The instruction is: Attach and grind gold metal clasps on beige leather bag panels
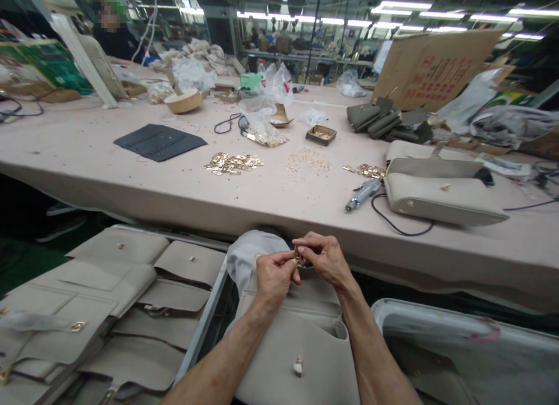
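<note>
A beige bag with a small metal clasp lies in front of me, between my forearms. Over its far end, my left hand and my right hand meet, each with its fingers pinched. Between the fingertips is a small gold metal piece, partly covered by them; both hands grip it. On the table beyond are a pile of gold metal plates, scattered tiny gold parts and a grey electric screwdriver.
Stacked beige bag pieces lie at the left, and a white bin stands at the right. The table's front edge runs beyond my hands. Another beige bag rests on the table, with a cord beside it. A person is at the back left.
</note>
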Motion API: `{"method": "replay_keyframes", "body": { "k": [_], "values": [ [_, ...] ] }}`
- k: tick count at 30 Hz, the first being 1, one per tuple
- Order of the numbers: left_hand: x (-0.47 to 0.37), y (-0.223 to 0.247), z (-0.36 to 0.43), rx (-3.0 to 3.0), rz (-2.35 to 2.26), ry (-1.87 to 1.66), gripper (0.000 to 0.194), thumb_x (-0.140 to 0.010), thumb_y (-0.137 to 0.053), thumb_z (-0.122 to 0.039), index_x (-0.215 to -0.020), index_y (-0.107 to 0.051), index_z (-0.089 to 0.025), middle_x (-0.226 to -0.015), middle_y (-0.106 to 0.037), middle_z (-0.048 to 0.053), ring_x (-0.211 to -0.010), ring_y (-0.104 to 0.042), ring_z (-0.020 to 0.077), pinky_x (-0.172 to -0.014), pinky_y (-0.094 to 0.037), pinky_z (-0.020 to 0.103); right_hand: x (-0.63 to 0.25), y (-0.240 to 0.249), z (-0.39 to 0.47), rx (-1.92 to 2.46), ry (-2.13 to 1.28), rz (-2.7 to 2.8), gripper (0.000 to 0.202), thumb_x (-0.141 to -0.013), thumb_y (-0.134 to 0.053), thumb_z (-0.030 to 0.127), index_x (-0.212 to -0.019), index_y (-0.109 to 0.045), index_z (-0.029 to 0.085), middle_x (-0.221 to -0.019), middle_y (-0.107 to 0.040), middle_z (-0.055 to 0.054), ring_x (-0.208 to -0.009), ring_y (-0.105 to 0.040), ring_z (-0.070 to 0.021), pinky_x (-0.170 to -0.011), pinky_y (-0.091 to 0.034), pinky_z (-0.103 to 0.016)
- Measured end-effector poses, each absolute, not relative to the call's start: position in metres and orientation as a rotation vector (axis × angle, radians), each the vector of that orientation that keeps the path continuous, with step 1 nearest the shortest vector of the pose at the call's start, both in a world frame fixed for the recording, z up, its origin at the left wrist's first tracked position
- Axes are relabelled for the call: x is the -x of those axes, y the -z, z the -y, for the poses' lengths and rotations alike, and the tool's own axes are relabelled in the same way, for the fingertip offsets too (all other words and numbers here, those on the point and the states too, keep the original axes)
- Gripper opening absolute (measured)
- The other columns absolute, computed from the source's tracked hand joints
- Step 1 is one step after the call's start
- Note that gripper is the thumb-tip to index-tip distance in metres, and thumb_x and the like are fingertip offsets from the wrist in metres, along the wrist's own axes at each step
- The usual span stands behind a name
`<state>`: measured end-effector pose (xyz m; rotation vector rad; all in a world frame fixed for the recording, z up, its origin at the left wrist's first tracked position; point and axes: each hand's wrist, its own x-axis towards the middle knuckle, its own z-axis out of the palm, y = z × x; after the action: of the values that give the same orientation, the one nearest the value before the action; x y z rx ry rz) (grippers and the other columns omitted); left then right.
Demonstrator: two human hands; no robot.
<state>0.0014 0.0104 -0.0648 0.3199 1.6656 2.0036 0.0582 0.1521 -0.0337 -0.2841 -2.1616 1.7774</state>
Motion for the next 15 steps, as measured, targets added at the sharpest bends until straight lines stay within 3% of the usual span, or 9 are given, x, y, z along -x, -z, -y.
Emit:
{"method": "replay_keyframes", "body": {
  "k": [7,12,15],
  "values": [
    [0.001,0.060,-0.014,-0.274,-1.659,-1.815,0.045,-0.079,-0.074,-0.053,-0.086,-0.076,-0.009,-0.041,-0.061,0.002,-0.029,-0.044,0.0097,-0.035,-0.031,0.018,-0.055,0.034,-0.148,0.321,-1.676,2.199,0.018,-0.085,-0.068,0.025,-0.093,-0.083,0.019,-0.079,-0.065,-0.005,-0.067,-0.063,-0.0153,-0.060,-0.050,-0.026],
    [0.003,0.057,-0.011,-0.381,-1.707,-1.876,0.046,-0.078,-0.078,-0.055,-0.073,-0.076,-0.010,-0.039,-0.055,0.000,-0.030,-0.039,0.0062,-0.036,-0.023,0.017,-0.057,0.027,-0.145,0.399,-1.629,2.247,0.018,-0.085,-0.071,0.030,-0.093,-0.082,0.019,-0.080,-0.067,-0.005,-0.067,-0.062,-0.0159,-0.059,-0.049,-0.026],
    [0.004,0.056,-0.007,-0.347,-1.717,-1.913,0.046,-0.076,-0.079,-0.055,-0.073,-0.078,-0.010,-0.052,-0.065,0.005,-0.031,-0.037,0.0047,-0.035,-0.020,0.018,-0.060,0.017,-0.168,0.547,-1.461,2.205,0.034,-0.086,-0.074,0.041,-0.109,-0.080,0.017,-0.083,-0.071,-0.006,-0.071,-0.065,-0.0190,-0.064,-0.052,-0.029]
  ]
}}
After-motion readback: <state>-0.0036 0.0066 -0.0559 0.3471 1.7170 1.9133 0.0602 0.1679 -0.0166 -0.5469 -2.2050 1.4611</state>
